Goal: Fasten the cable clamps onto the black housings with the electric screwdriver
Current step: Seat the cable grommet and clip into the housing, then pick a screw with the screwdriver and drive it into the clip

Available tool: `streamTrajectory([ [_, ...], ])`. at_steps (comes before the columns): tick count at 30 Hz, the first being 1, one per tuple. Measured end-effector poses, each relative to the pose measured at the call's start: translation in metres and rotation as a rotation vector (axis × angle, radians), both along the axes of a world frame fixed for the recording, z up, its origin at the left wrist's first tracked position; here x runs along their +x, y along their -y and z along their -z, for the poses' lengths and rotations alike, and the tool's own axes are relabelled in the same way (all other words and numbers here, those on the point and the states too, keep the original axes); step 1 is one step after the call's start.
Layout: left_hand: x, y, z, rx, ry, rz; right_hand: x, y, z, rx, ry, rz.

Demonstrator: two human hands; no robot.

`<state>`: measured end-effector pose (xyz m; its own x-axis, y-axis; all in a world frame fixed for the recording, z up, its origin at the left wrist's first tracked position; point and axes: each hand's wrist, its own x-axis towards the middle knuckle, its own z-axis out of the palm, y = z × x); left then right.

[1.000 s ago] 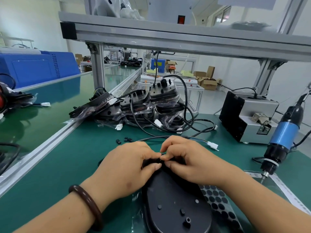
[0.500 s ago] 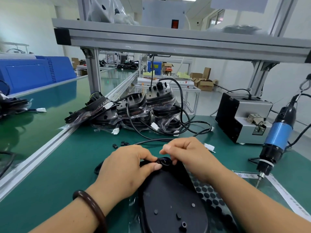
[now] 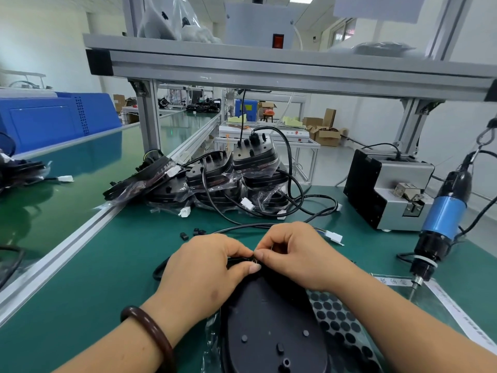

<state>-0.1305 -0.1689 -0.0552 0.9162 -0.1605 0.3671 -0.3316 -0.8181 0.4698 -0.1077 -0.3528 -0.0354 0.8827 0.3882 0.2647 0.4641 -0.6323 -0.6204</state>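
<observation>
A black housing (image 3: 271,327) lies flat on the green mat in front of me, its far end under my hands. My left hand (image 3: 204,270) curls over that end, thumb pressing by a small cable clamp (image 3: 253,262). My right hand (image 3: 298,254) pinches the clamp from the right with curled fingers. A black cable (image 3: 242,227) runs out from under my hands to a white connector (image 3: 334,236). The blue electric screwdriver (image 3: 441,224) hangs at the right, untouched, its bit just above the mat.
A pile of bagged black housings (image 3: 223,181) with cables sits behind my hands. Loose black clamps (image 3: 195,233) lie on the mat. A screw feeder box (image 3: 382,187) stands at the right. A sheet of black round pads (image 3: 338,321) lies beside the housing. An aluminium rail (image 3: 80,238) borders the left.
My hands have stayed on the housing's far end, with the fingers shifting slightly around the clamp. The camera has tilted a little; nothing else moved.
</observation>
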Motion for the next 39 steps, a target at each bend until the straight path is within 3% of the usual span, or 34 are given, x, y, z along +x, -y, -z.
streamTrajectory([
  [16,0.001,-0.002,0.004,0.027,0.037,-0.015,0.001,-0.001,0.004,-0.047,0.069,-0.042],
  [23,0.004,-0.003,0.007,-0.05,0.022,0.018,-0.003,0.006,-0.004,-0.094,0.138,-0.017],
  [26,0.006,-0.004,0.008,-0.079,0.008,0.016,0.003,0.037,-0.028,0.159,0.201,0.182],
  [29,0.006,-0.004,0.008,-0.086,0.003,0.012,0.01,0.084,-0.049,0.444,0.381,0.553],
  [33,0.006,-0.005,0.007,-0.081,0.002,0.023,0.015,0.142,-0.047,0.429,0.504,1.017],
  [36,0.005,-0.003,0.005,-0.081,0.001,0.036,0.018,0.168,-0.032,0.344,0.483,1.177],
  [39,0.006,-0.002,0.004,-0.072,0.012,0.043,0.019,0.174,-0.024,0.412,0.439,1.294],
])
